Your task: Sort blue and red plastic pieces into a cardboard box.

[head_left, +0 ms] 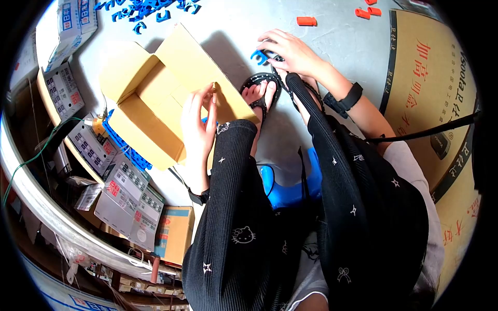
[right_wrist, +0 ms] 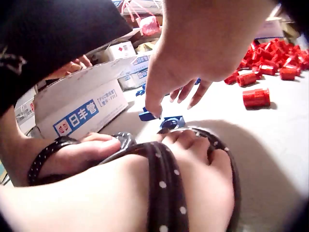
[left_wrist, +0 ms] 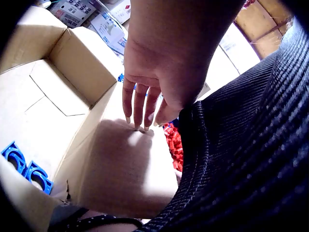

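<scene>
In the head view my left hand point(head_left: 199, 116) is over the flap of an opened cardboard box point(head_left: 136, 124). Its fingers point(left_wrist: 139, 108) hang fairly straight in the left wrist view, their tips right at the flap. Two blue pipe clips point(left_wrist: 28, 170) lie inside the box. My right hand point(head_left: 293, 54) reaches down beside my sandalled foot, over a blue pipe clip point(head_left: 258, 58). In the right wrist view the thumb overlaps one blue clip point(right_wrist: 146, 115), while the other visible fingers stand apart from it. A second clip point(right_wrist: 172, 123) lies just by the toes.
Several blue clips point(head_left: 148, 8) are scattered on the floor at the far left. Red pipe couplings point(right_wrist: 256, 98) lie farther right, with a heap point(right_wrist: 275, 55) behind. A large printed carton point(head_left: 423, 78) stands on my right; stacked boxes point(head_left: 129, 197) line the left.
</scene>
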`<state>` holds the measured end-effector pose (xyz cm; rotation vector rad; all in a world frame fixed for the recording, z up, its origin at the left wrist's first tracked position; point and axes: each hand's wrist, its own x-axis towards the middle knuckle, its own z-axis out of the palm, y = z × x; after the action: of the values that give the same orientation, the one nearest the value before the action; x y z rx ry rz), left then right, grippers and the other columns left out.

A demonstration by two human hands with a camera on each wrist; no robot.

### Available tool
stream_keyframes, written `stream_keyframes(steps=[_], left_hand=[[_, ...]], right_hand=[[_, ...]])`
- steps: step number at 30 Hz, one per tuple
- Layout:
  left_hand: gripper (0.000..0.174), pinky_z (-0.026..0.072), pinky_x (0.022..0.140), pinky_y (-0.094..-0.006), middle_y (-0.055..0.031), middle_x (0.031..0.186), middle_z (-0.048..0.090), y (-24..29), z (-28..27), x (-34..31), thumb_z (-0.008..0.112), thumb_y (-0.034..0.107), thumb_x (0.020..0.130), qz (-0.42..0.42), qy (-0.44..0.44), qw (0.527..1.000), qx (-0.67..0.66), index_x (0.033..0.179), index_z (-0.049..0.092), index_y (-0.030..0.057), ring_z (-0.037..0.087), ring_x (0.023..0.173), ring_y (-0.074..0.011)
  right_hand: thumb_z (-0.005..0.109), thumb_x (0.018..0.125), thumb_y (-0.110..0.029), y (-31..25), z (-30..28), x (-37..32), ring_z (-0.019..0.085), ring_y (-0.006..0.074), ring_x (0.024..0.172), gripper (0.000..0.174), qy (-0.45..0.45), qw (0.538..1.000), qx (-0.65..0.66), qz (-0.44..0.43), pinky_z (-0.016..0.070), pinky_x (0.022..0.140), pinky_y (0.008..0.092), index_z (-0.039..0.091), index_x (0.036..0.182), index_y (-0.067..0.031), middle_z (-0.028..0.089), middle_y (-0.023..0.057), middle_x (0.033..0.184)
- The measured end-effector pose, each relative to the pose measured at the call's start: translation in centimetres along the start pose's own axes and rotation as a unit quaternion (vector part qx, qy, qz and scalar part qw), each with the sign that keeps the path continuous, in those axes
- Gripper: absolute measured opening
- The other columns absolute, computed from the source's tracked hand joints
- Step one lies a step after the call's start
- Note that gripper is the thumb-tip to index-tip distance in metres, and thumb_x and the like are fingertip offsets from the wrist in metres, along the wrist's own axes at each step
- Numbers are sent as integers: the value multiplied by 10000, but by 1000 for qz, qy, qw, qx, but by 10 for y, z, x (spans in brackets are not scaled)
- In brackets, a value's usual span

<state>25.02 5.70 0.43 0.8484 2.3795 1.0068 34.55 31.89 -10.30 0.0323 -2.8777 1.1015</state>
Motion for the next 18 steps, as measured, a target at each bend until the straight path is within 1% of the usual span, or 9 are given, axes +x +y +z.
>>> stream_keyframes(steps=[2, 3, 7, 10, 13, 15, 16, 18], left_hand=[[271, 476, 804, -322, -126, 925, 597, 1, 0, 1, 589, 4, 847, -1, -2, 1000, 2, 1118, 596, 8, 607, 865, -231], [271, 476, 804, -322, -126, 925, 597, 1, 1, 2, 589, 4, 847, -2, -3, 1000, 2, 1118, 596, 8, 607, 865, -231], [278, 477, 808, -322, -127, 947, 604, 0, 2, 3, 591, 4, 843, -2, -10, 1000, 5, 1121, 597, 10, 611, 869, -231], [282, 476, 810, -322, -126, 954, 606, 1, 3, 4, 593, 3, 839, 2, -13, 1000, 14, 1121, 597, 10, 613, 869, -232], [282, 476, 811, -322, -122, 952, 607, 1, 3, 5, 595, 3, 838, 4, -14, 1000, 17, 1120, 598, 10, 615, 868, -231], [281, 476, 810, -321, -121, 949, 607, 1, 4, 5, 595, 3, 838, 6, -12, 1000, 16, 1118, 598, 10, 616, 868, -231], [280, 476, 809, -319, -120, 947, 607, 1, 4, 5, 595, 2, 837, 6, -11, 1000, 14, 1117, 599, 10, 616, 867, -230], [278, 476, 808, -317, -120, 946, 607, 1, 5, 5, 594, 2, 837, 5, -10, 1000, 12, 1115, 600, 10, 616, 866, -228]], right_hand=[[695, 722, -98, 5, 12, -1, 528, 232, 1089, 353, -19, 996, -75, -32, 474, 907, 346, 592, 1061, -102, 539, 46, 1158], [696, 714, -94, 7, 16, 0, 519, 231, 1101, 360, -32, 998, -51, -10, 476, 908, 347, 594, 1058, -115, 525, 34, 1182], [688, 716, -83, 10, 21, 1, 519, 227, 1095, 349, -30, 999, -39, 8, 479, 899, 352, 586, 1049, -111, 529, 29, 1160], [686, 714, -84, 11, 23, 1, 530, 234, 1065, 333, -22, 999, -19, 13, 483, 878, 354, 577, 1029, -104, 539, 32, 1115], [681, 715, -89, 12, 22, 2, 534, 243, 1046, 326, -46, 998, 0, 35, 485, 860, 353, 567, 1020, -94, 548, 38, 1076], [680, 711, -97, 11, 21, 1, 548, 257, 1002, 328, -30, 999, 3, 31, 488, 839, 352, 567, 1019, -80, 565, 46, 1025], [680, 711, -97, 10, 19, 1, 548, 257, 1002, 328, -31, 999, 4, 31, 488, 839, 352, 567, 1019, -80, 565, 46, 1025], [691, 707, -119, 8, 16, -1, 576, 269, 937, 328, 15, 999, 23, 27, 495, 819, 361, 578, 1010, -67, 589, 65, 979]])
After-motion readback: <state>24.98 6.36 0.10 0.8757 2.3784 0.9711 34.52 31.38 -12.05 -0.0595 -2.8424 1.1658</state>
